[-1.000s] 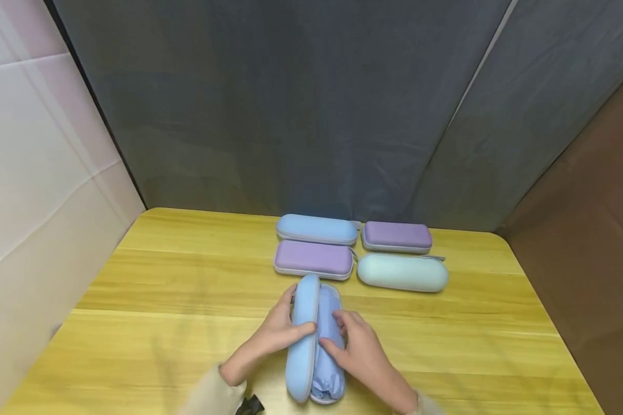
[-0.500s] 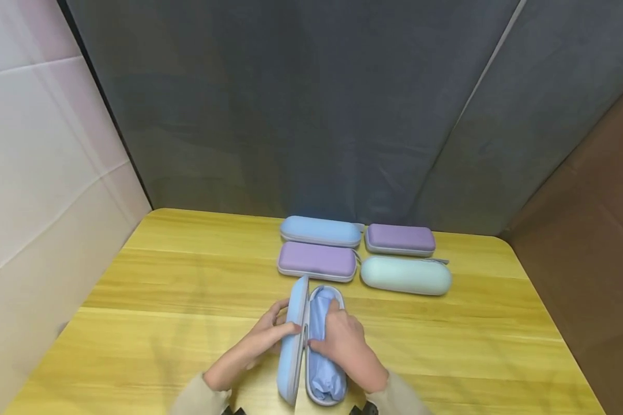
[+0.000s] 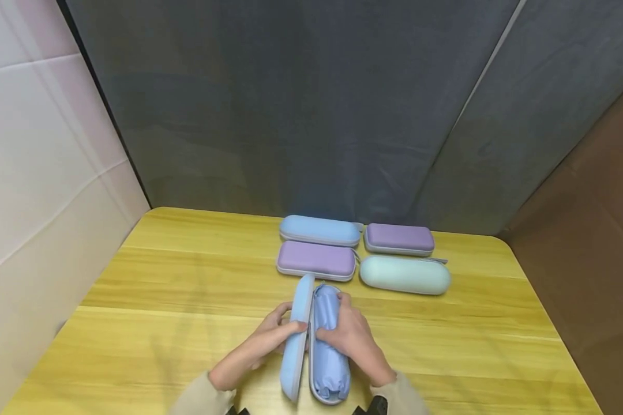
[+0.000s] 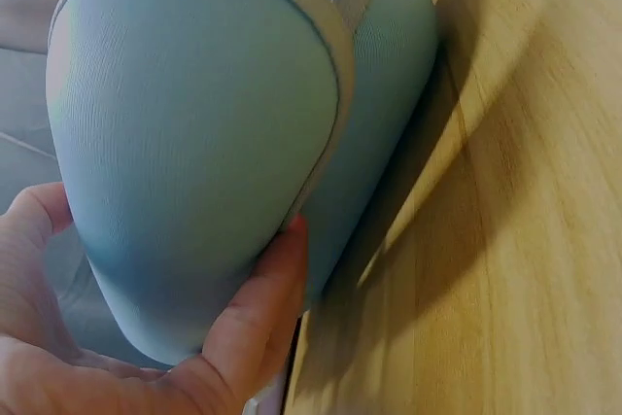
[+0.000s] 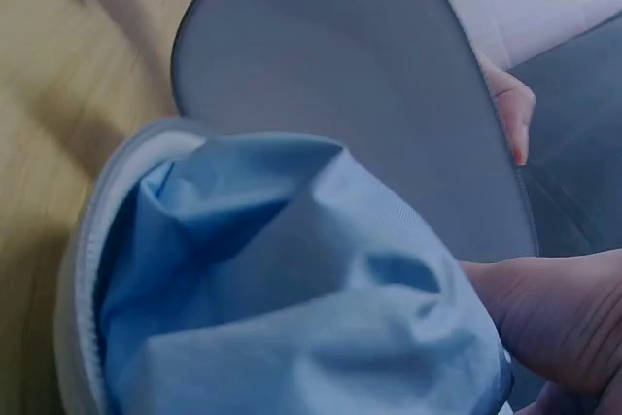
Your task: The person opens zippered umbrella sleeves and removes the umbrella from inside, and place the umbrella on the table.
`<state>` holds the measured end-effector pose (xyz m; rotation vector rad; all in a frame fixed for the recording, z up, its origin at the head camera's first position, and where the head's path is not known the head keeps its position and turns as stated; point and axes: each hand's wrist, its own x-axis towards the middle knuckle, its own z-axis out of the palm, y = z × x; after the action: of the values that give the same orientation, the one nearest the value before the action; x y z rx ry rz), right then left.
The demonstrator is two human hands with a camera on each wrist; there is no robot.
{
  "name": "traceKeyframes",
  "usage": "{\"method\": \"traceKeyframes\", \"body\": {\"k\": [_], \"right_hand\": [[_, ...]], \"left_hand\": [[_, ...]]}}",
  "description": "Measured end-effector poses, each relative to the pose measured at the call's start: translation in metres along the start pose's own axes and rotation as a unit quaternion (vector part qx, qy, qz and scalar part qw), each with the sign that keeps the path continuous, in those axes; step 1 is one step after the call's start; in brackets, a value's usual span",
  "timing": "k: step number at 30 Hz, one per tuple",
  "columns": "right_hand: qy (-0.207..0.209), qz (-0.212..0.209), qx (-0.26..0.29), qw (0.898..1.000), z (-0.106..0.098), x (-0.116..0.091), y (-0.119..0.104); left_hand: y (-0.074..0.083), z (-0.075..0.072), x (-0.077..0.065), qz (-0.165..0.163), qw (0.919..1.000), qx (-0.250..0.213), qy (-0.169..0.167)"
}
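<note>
A light blue zip case stands open lengthwise on the table, its lid [image 3: 292, 366] tipped up on the left. My left hand [image 3: 259, 349] holds the lid, thumb at its edge and fingers behind the outside; the left wrist view shows the lid [image 4: 194, 143] between thumb and fingers. In the other half lies a rolled blue fabric bundle, a folded umbrella [image 3: 331, 372] with a gathered near end. My right hand [image 3: 357, 337] grips it between thumb and fingers. The right wrist view shows its crumpled fabric [image 5: 321, 308] bulging above the zip rim, before the grey lid lining [image 5: 330, 55].
Beyond the open case sit several closed cases: a blue one [image 3: 319, 230], a purple one [image 3: 316, 259], a smaller purple one [image 3: 400, 238] and a mint one [image 3: 405, 274]. A dark curtain [image 3: 291, 115] hangs behind the wooden table [image 3: 161, 288].
The lid has swung left, away from the other half, then slightly back. My right hand has moved from the case's edge to the umbrella and grips it, and the umbrella sits higher.
</note>
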<state>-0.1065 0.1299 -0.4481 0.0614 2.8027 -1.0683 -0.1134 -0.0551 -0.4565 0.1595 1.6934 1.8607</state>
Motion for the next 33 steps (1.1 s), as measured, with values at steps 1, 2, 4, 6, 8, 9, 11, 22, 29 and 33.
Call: {"method": "traceKeyframes", "body": {"k": [1, 2, 4, 6, 8, 9, 11, 22, 29, 33], "right_hand": [[-0.002, 0.0, 0.014, 1.0, 0.0, 0.0, 0.0], [-0.003, -0.001, 0.025, 1.0, -0.001, -0.001, 0.0], [-0.006, -0.005, 0.042, 0.999, -0.001, -0.001, 0.0], [-0.008, -0.008, 0.062, 0.998, -0.003, -0.001, 0.0], [-0.01, -0.015, 0.084, 0.996, -0.006, -0.001, -0.001], [-0.013, -0.019, 0.099, 0.995, -0.008, -0.001, -0.002], [-0.02, -0.026, 0.136, 0.99, -0.013, -0.003, -0.004], [-0.003, -0.008, 0.216, 0.976, -0.059, -0.022, 0.007], [0.039, 0.054, 0.176, 0.982, -0.101, -0.032, 0.053], [0.035, 0.094, 0.154, 0.983, -0.12, -0.043, 0.083]], "left_hand": [[0.0, 0.0, 0.0, 0.0, 1.0, 0.002, 0.005], [0.001, 0.0, -0.001, 0.0, 0.9999, 0.004, 0.011], [0.001, -0.001, -0.003, -0.001, 0.9997, 0.012, 0.023], [0.002, -0.002, -0.005, -0.001, 0.9992, 0.019, 0.036], [0.003, -0.005, -0.008, 0.0, 0.9986, 0.026, 0.045], [0.003, -0.006, -0.01, 0.001, 0.9984, 0.029, 0.047], [0.004, -0.01, -0.014, 0.004, 0.9981, 0.034, 0.051], [0.018, -0.059, -0.06, -0.012, 0.993, 0.079, 0.088], [0.024, -0.123, -0.103, -0.027, 0.9832, 0.112, 0.141], [0.024, -0.158, -0.125, -0.057, 0.9745, 0.134, 0.171]]}}
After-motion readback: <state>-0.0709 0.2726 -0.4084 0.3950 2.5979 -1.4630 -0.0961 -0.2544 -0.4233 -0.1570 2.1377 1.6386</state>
